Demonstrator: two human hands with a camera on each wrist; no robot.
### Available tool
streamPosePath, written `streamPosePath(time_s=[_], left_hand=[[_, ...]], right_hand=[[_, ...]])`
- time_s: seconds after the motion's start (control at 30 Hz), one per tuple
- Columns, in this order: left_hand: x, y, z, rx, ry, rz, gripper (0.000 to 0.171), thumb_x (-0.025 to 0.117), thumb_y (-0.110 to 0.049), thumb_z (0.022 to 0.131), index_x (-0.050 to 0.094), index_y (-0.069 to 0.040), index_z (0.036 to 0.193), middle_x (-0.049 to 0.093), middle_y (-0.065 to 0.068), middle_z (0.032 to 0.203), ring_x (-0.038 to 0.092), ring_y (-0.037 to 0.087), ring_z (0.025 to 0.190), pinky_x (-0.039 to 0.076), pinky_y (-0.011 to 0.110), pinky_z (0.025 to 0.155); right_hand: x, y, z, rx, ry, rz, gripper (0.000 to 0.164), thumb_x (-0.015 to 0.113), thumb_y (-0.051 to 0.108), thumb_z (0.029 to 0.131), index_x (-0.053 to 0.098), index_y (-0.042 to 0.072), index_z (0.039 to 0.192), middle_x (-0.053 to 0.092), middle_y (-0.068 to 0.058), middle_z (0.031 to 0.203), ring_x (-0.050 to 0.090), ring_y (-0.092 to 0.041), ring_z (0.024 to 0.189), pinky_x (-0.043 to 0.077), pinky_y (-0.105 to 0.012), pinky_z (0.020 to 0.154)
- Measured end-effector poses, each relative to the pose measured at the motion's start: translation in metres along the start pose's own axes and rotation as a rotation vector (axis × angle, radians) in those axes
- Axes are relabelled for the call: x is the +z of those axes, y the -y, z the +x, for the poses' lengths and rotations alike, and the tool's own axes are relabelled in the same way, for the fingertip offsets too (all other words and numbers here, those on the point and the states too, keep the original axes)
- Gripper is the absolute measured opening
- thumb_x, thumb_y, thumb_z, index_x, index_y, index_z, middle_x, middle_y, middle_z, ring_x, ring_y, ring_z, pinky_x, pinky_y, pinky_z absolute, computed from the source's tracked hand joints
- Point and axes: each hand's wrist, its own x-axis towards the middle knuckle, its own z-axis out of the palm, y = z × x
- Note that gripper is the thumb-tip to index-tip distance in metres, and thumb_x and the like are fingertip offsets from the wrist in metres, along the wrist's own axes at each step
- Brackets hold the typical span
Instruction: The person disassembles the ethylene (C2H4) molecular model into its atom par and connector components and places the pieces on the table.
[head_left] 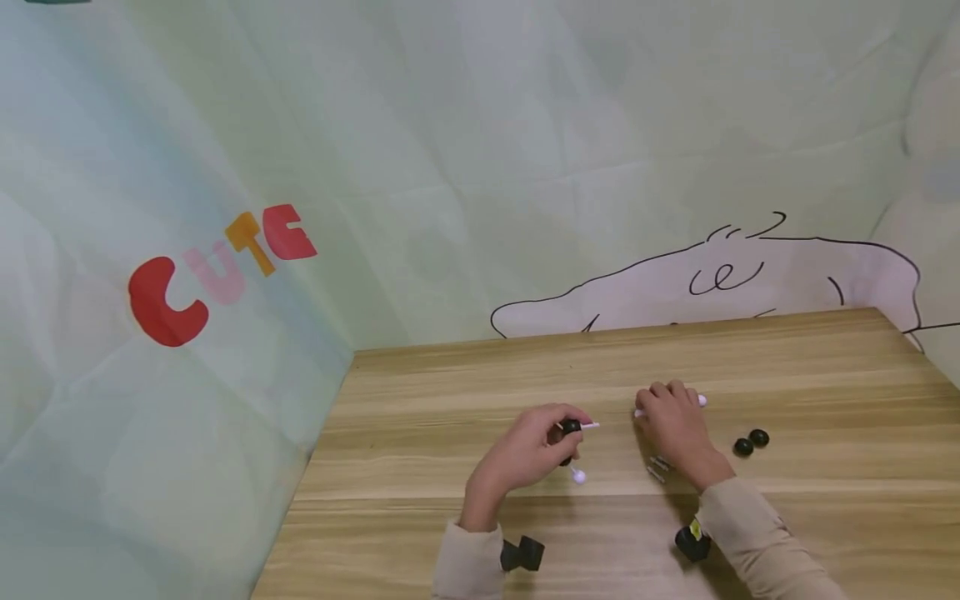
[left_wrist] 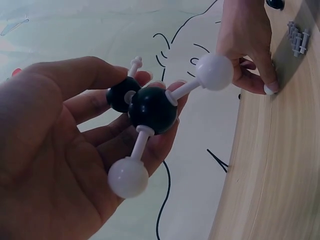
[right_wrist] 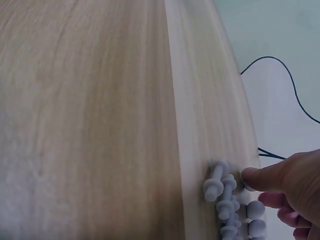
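Gripping a ball-and-stick model (left_wrist: 152, 111) in left hand (left_wrist: 67, 150)

Left hand (head_left: 527, 448) raised, thumb and fingers curled in a grip; to its right, right hand (head_left: 675, 425) palm-down, fingers bent.

At four o'clock we see the right hand (right_wrist: 301, 184), its thumb touching a pale ball (right_wrist: 249, 187); toward five o'clock, beside other balls (right_wrist: 255, 210), grey connectors (right_wrist: 227, 197) lie on our counter (right_wrist: 115, 110).

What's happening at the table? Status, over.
Left hand holding ball-and-stick model. Right hand pinching white ball. Gray connectors close by; no obstruction seen.
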Motion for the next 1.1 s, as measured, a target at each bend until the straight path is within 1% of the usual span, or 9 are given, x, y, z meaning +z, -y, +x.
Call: streamPosePath(time_s=[0.17,0.33,0.43,0.5,0.63,0.7,0.8,1.0,1.1], left_hand=[[0.003,-0.001,0.0,-0.03,0.013,-0.055,0.024,0.057,-0.016,0.096,0.057,-0.01,0.119,0.066,0.002,0.089,0.062,0.005,0.074,0.05,0.018,0.063],[0.004,-0.001,0.0,-0.042,-0.008,-0.092,0.022,0.059,-0.018,0.096,0.054,-0.011,0.116,0.064,0.002,0.1,0.063,0.006,0.082,0.051,0.018,0.07],[0.004,-0.001,-0.001,-0.025,-0.023,-0.085,0.02,0.059,-0.019,0.096,0.056,-0.012,0.114,0.065,0.003,0.101,0.064,0.006,0.083,0.052,0.018,0.07],[0.004,0.0,-0.001,-0.004,-0.025,-0.078,0.019,0.059,-0.019,0.096,0.057,-0.012,0.113,0.066,0.003,0.102,0.065,0.005,0.083,0.052,0.018,0.07],[0.005,-0.001,0.0,0.043,-0.023,-0.072,0.02,0.059,-0.02,0.096,0.059,-0.012,0.114,0.066,0.003,0.103,0.065,0.005,0.084,0.053,0.019,0.07],[0.004,-0.002,0.0,0.061,-0.021,-0.075,0.022,0.058,-0.02,0.096,0.059,-0.01,0.116,0.066,0.003,0.104,0.067,0.007,0.085,0.053,0.019,0.07],[0.004,-0.003,0.001,0.073,-0.015,-0.085,0.024,0.058,-0.02,0.096,0.058,-0.008,0.117,0.065,0.003,0.103,0.068,0.011,0.085,0.053,0.019,0.069],[0.004,-0.004,0.003,0.038,0.02,-0.081,0.017,0.059,-0.012,0.095,0.06,-0.006,0.111,0.067,0.004,0.099,0.064,0.003,0.081,0.054,0.019,0.069],[0.002,-0.004,0.003,0.048,0.041,-0.051,0.015,0.06,-0.014,0.095,0.06,-0.009,0.109,0.067,0.005,0.101,0.064,0.004,0.083,0.053,0.019,0.071]], right_hand=[[-0.004,0.0,-0.002,0.027,0.015,0.053,0.015,0.075,0.013,0.08,0.064,0.009,0.09,0.062,-0.012,0.092,0.05,-0.035,0.092,0.036,-0.048,0.078],[-0.021,0.004,-0.001,0.088,0.007,0.196,0.016,0.068,0.01,0.085,0.066,0.004,0.1,0.062,-0.02,0.108,0.05,-0.04,0.103,0.037,-0.054,0.083],[-0.041,0.011,-0.002,0.136,-0.001,0.379,0.015,0.062,0.011,0.091,0.066,0.004,0.103,0.063,-0.018,0.108,0.055,-0.034,0.098,0.044,-0.047,0.078],[-0.056,0.02,-0.006,0.15,0.037,0.535,0.017,0.059,0.018,0.095,0.066,0.006,0.105,0.065,-0.012,0.102,0.059,-0.027,0.091,0.048,-0.038,0.071],[-0.077,0.042,-0.017,0.09,0.175,0.783,0.023,0.058,0.03,0.096,0.065,0.011,0.105,0.065,-0.002,0.088,0.061,-0.015,0.077,0.048,-0.027,0.062],[-0.082,0.051,-0.022,0.046,0.218,0.869,0.021,0.061,0.029,0.094,0.065,0.01,0.103,0.064,-0.001,0.082,0.06,-0.012,0.072,0.047,-0.025,0.06],[-0.082,0.059,-0.025,0.039,0.217,0.923,0.014,0.065,0.024,0.091,0.064,0.012,0.098,0.063,0.0,0.078,0.059,-0.009,0.068,0.047,-0.025,0.059],[-0.077,0.063,-0.031,0.064,0.207,0.956,0.011,0.065,0.021,0.091,0.063,0.01,0.095,0.064,-0.002,0.077,0.059,-0.01,0.065,0.048,-0.026,0.059],[-0.077,0.064,-0.032,0.06,0.221,0.96,0.012,0.064,0.021,0.092,0.062,0.009,0.095,0.065,-0.003,0.079,0.058,-0.01,0.065,0.049,-0.026,0.058]])
